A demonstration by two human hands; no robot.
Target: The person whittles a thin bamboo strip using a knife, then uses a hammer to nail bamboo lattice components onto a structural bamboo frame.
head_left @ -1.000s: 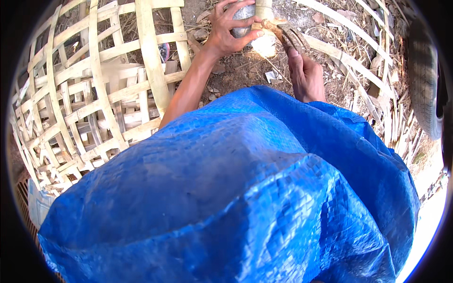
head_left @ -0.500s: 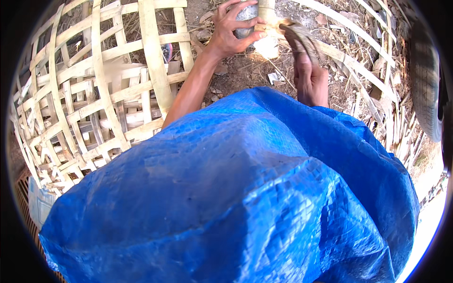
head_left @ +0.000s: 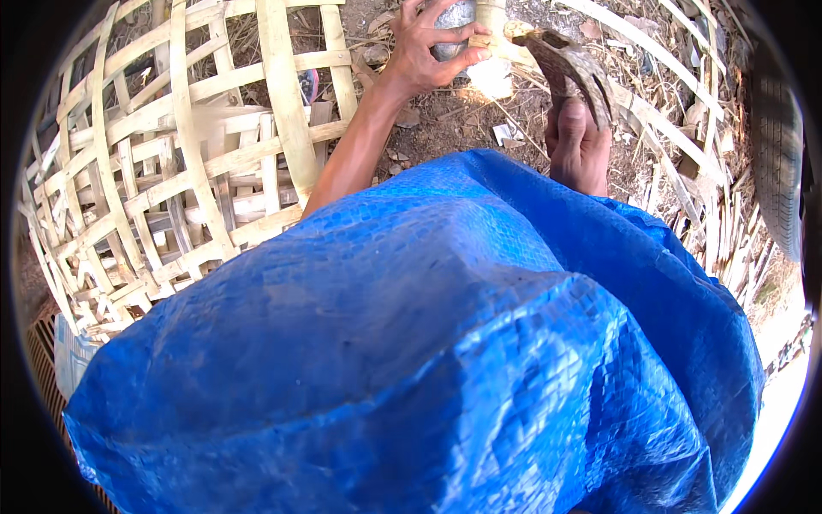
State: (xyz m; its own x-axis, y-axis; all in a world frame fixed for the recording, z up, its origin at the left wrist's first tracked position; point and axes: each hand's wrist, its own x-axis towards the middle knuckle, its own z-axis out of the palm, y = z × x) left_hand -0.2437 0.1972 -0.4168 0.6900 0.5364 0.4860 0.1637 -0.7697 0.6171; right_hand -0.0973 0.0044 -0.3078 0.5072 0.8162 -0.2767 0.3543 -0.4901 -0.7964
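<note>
My left hand (head_left: 421, 53) reaches to the top of the view, its thumb and a finger closed on a small pale piece of bamboo (head_left: 482, 41). That piece lies against an upright bamboo pole (head_left: 491, 15). Behind my left fingers is a grey, rounded, stone-like thing (head_left: 454, 19). In my right fist (head_left: 579, 147) is a claw hammer (head_left: 561, 62), gripped below its head. The hammer's striking end is close to the pole, and its split claw points back toward me. Most of its handle is hidden by my hand.
A woven bamboo lattice (head_left: 181, 111) stands at the left. Bent bamboo strips (head_left: 664, 107) arc across the right, over soil with dry scraps. A tyre (head_left: 775, 154) is at the far right. Wide blue tarpaulin-like sheeting (head_left: 368, 343) fills the lower view.
The hammer, blurred before, now shows sharply and slightly farther right with my right hand. My left hand keeps its pinch. The whole view has shifted a little.
</note>
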